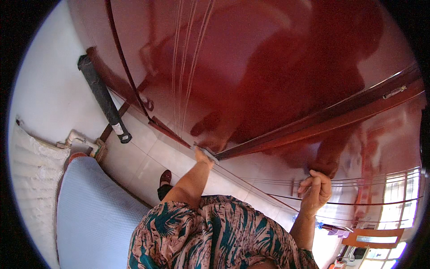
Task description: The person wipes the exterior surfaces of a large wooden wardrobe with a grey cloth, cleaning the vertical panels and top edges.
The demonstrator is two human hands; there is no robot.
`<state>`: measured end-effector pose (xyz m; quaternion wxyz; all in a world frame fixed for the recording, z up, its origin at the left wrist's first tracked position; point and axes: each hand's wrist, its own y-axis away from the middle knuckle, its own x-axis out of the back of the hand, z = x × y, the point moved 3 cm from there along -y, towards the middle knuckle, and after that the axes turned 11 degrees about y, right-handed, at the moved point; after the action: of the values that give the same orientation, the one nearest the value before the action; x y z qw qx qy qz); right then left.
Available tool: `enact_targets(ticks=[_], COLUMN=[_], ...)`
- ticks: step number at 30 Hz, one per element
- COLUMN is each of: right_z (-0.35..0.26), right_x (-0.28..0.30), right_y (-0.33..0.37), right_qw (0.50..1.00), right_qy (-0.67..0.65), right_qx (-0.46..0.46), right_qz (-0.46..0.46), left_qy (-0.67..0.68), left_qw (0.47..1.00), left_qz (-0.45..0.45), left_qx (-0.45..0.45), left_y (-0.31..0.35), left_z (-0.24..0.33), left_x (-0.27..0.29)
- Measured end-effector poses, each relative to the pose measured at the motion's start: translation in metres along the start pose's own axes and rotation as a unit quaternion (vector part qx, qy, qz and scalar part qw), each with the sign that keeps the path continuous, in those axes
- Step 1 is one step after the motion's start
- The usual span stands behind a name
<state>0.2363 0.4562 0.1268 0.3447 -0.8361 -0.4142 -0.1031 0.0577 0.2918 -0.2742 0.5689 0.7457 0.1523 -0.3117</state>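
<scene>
No writing can be read.
A white label is near the lower end of the long black package; any print there is too small.

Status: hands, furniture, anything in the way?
Left hand at edge of glossy dark red furniture, grip unclear. Right hand curled near it, contact unclear. Long black roll at left, apart from both hands.
</scene>
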Motion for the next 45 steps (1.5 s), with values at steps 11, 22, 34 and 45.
enact_targets(ticks=[11,22,34,45], right_z=[0.012,0.007,0.006,0.003], right_x=[-0.005,-0.010,-0.010,-0.010], right_y=[0.003,0.001,0.002,0.002], right_qw=[1.000,0.999,1.000,0.998], right_qy=[-0.007,0.018,0.006,0.034], right_qx=[0.006,0.047,0.030,0.045], right_qz=[-0.002,-0.011,-0.008,-0.015], left_qy=[-0.064,-0.130,-0.404,-0.608], left_qw=[0.986,0.947,0.389,0.228], left_qz=[-0.137,-0.255,-0.381,-0.370], left_qx=[0.069,0.146,-0.735,-0.665], left_y=[0.097,0.290,0.315,0.213], left_z=[-0.011,-0.001,0.032,-0.001], left_x=[-0.067,-0.176,-0.219,-0.137])
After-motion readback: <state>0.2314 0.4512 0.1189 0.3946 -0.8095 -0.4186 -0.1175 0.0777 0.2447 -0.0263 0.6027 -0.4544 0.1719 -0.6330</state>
